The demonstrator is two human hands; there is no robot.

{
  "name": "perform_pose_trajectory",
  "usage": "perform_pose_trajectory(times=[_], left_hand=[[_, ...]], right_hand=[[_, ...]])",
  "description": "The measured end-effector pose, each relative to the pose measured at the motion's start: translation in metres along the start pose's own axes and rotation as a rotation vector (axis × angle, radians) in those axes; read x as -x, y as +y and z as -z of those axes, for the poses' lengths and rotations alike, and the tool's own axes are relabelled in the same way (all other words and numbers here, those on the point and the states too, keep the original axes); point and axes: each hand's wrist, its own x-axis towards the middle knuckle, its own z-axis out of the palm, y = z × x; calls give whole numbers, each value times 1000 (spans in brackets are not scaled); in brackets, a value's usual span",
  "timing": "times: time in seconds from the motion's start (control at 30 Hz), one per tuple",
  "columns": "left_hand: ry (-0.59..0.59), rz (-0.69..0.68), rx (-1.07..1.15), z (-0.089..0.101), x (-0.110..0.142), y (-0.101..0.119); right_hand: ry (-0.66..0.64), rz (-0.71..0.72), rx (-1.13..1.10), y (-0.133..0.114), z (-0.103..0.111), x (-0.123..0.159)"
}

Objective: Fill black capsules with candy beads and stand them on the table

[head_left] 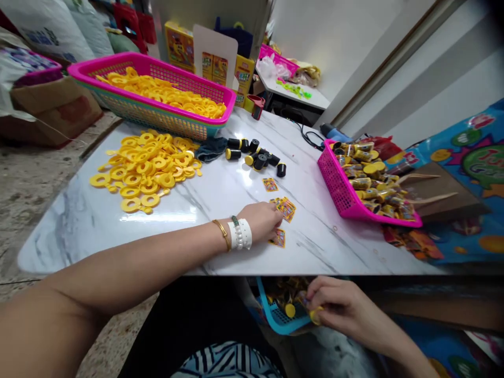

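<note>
My left hand (262, 221) reaches palm down over the tabletop. Its fingers are bent and apart, with the fingertips at a small pile of printed cards (289, 209) and the thumb near a lower printed card (280, 239). Another card (270, 184) lies just beyond them. Below the table edge, my right hand (340, 310) pinches a small yellow-capped cylinder (316, 315), mostly hidden by the fingers. It is over the right side of a blue basket (271, 317) that contains more yellow-capped cylinders (290, 310).
Yellow rings (145, 168) are heaped on the marble-patterned table (220, 194). Behind them stands a pink basket (157, 65) of yellow parts. Several black cylinders (260, 161) and a dark cloth (211, 149) lie mid-table. At right, a pink basket (340, 189) holds labelled cylinders.
</note>
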Motion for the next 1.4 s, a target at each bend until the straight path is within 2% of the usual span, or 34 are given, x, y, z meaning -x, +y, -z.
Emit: perform_pose_trajectory(times=[0.1, 0.17, 0.27, 0.33, 0.37, 0.43, 0.5, 0.57, 0.63, 0.73, 0.87, 1.0, 1.13, 1.2, 1.3, 1.33, 1.4], left_hand=[[-33, -2, -52, -5, 2, 6], [-18, -32, -29, -4, 1, 5], [22, -94, 78, 3, -1, -1], [24, -121, 185, 10, -2, -5], [24, -126, 248, 14, -3, -7], [46, -109, 398, 22, -4, -11], [102, -31, 603, 30, -7, -17], [149, 98, 826, 37, -11, -25], [168, 223, 957, 42, -14, -35], [163, 312, 877, 46, -16, -48], [126, 297, 653, 48, -14, -53], [172, 284, 518, 50, -13, -50], [189, 259, 389, 53, -11, -48], [173, 253, 371, 55, -10, -47], [175, 260, 375, 54, -10, -44], [210, 272, 383, 54, -11, -43], [353, 317, 413, 51, -12, -39]], right_hand=[[157, -41, 272, 14, -28, 6], [259, 13, 294, 13, -31, 1], [509, 86, 168, -8, -10, -21], [644, 80, 111, -25, 10, -48], [629, 81, 87, -32, 20, -65], [480, 73, 15, -40, 33, -102], [383, 35, -140, -40, 39, -135], [406, -10, -343, -37, 39, -159], [405, -46, -474, -34, 39, -172], [302, -88, -487, -33, 46, -178], [300, -65, -414, -41, 58, -183], [134, -17, -290, -51, 57, -192], [232, -92, -386, -52, 50, -197], [233, -124, -424, -47, 48, -198], [219, -71, -422, -40, 44, -200], [256, -46, -431, -38, 42, -201], [425, -14, -477, -34, 40, -203]])
